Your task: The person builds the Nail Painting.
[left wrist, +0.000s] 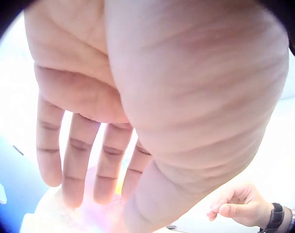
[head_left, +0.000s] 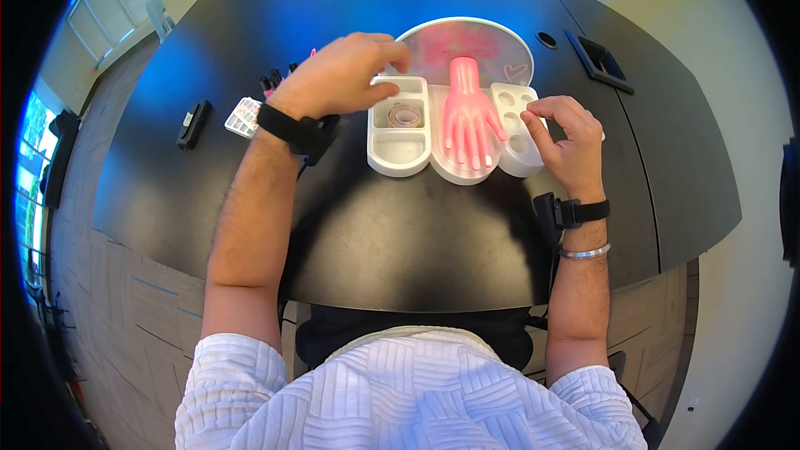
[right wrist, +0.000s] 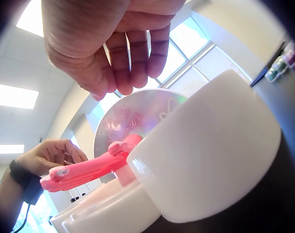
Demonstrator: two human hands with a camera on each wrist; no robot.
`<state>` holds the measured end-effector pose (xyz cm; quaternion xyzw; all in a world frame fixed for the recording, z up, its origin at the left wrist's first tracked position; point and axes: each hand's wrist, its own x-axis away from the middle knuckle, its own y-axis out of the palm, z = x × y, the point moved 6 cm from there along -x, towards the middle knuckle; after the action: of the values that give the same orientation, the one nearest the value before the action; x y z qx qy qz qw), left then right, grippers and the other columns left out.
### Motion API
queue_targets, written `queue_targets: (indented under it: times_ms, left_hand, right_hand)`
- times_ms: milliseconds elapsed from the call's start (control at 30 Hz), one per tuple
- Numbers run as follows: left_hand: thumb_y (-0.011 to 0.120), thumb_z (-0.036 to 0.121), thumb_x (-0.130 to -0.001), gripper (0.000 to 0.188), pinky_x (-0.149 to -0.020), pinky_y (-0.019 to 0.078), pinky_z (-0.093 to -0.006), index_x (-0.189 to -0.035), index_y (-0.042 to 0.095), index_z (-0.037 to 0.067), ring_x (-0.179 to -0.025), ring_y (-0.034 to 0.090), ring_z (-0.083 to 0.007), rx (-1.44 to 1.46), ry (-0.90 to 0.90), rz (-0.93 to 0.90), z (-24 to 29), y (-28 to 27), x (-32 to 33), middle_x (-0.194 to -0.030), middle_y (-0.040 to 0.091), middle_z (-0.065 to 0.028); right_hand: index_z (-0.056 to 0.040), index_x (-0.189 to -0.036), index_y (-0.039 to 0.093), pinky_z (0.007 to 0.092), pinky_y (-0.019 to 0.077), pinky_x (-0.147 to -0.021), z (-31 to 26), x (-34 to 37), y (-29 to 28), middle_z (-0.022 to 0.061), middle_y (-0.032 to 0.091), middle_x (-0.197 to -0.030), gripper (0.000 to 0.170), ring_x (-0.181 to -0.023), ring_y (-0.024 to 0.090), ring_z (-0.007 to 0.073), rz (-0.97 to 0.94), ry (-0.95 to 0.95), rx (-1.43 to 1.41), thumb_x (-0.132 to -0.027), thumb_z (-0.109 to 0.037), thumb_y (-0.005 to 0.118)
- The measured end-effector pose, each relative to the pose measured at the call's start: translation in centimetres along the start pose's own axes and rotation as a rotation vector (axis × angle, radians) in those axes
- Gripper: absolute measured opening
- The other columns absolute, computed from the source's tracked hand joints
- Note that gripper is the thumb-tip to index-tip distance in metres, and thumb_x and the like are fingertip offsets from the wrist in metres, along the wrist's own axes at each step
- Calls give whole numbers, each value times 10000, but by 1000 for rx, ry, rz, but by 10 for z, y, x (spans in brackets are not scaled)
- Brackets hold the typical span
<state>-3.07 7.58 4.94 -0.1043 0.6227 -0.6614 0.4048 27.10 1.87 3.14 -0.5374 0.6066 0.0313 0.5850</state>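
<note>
A glossy pink model hand (head_left: pixel 471 112) lies palm down in the middle of a white organizer tray (head_left: pixel 398 170). Behind it stands a round pink-and-grey panel (head_left: pixel 500 46) with a heart outline. My left hand (head_left: pixel 346 71) hovers over the tray's left compartments, fingers extended and nothing in them. Below it, one compartment holds a beige coiled roll (head_left: pixel 405 117). My right hand (head_left: pixel 573 137) hangs above the right section, near its round wells (head_left: pixel 517 143). Its fingers (right wrist: pixel 123 73) are loosely bent, with nothing between them in the right wrist view.
Left of the tray, a card of small coloured pieces (head_left: pixel 242 117) and a black oblong device (head_left: pixel 193 125) lie on the dark table (head_left: pixel 400 250). Black-capped items (head_left: pixel 272 82) stand beyond my left forearm. A black frame (head_left: pixel 598 62) is set at the far right.
</note>
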Motion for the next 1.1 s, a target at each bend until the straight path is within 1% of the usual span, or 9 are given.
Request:
queue_targets:
  times_ms: [167, 233, 267, 400, 467, 600, 667, 867, 1100]
  left_hand:
    - [778, 109, -957, 187, -826, 600, -414, -1110, 702, 33, -944, 759, -284, 18, -112, 85, -18, -25, 8, -1047, 751, -119]
    - [761, 82, -969, 164, -835, 601, -404, -1108, 698, 20, -899, 769, -277, -6, -216, 126, -29, -33, 12, -1060, 757, -125]
    - [748, 63, -974, 148, -827, 601, -402, -1100, 693, 6, -860, 775, -271, -23, -198, 166, -31, -37, 15, -1059, 757, -140]
    - [748, 52, -966, 154, -814, 602, -402, -1096, 688, -5, -869, 776, -271, -65, -261, 181, -52, -39, 21, -1008, 759, -143]
    - [750, 49, -953, 159, -813, 605, -414, -1091, 693, -7, -890, 778, -290, -103, -378, 131, -70, -32, 24, -978, 773, -146]
    - [748, 42, -938, 163, -840, 605, -436, -1090, 711, 1, -928, 775, -325, -165, -442, 79, -91, -17, 29, -983, 793, -149]
    - [724, 38, -914, 210, -908, 602, -475, -1120, 756, 60, -1045, 757, -373, -220, -545, -54, -105, -3, 34, -1089, 801, -155]
    - [698, -12, -917, 343, -969, 612, -473, -1221, 779, 126, -1130, 759, -358, -284, -667, -122, -127, 19, 46, -1150, 801, -139]
    - [676, 1, -960, 331, -988, 611, -472, -1237, 784, 146, -1154, 758, -357, -330, -752, -164, -124, 24, 48, -1185, 800, -142]
  right_hand:
    - [-18, -923, 781, 377, 578, -793, 1, 0, 0, 82, 783, -912, 133, -881, 741, 274, 6, -12, 1, -918, -128, 855]
    - [-19, -922, 780, 376, 576, -784, 0, 0, 0, 83, 783, -914, 137, -882, 740, 273, 3, -24, 15, -918, -132, 857]
    - [-19, -922, 780, 376, 576, -784, 1, 0, 0, 83, 783, -914, 137, -882, 740, 273, 4, -22, 15, -918, -132, 857]
    - [-22, -927, 782, 376, 576, -782, 2, 1, 0, 81, 786, -921, 136, -882, 739, 271, -8, -5, 11, -916, -133, 860]
    - [-22, -929, 783, 376, 576, -784, 2, 1, 1, 81, 788, -924, 135, -882, 738, 271, -8, 1, 9, -916, -132, 860]
    - [-24, -934, 785, 378, 579, -784, 1, 1, 1, 83, 792, -932, 126, -881, 738, 272, -12, 1, -14, -913, -122, 862]
    - [-24, -935, 785, 379, 579, -784, 1, 0, 1, 84, 792, -934, 124, -881, 738, 272, -16, 8, -22, -912, -119, 862]
    - [-23, -934, 783, 377, 580, -781, 2, 1, 1, 82, 793, -937, 122, -885, 739, 270, -20, 1, -1, -913, -115, 860]
    - [-25, -928, 780, 375, 583, -772, 2, 1, 3, 80, 791, -936, 128, -889, 741, 267, -22, 9, -10, -918, -126, 858]
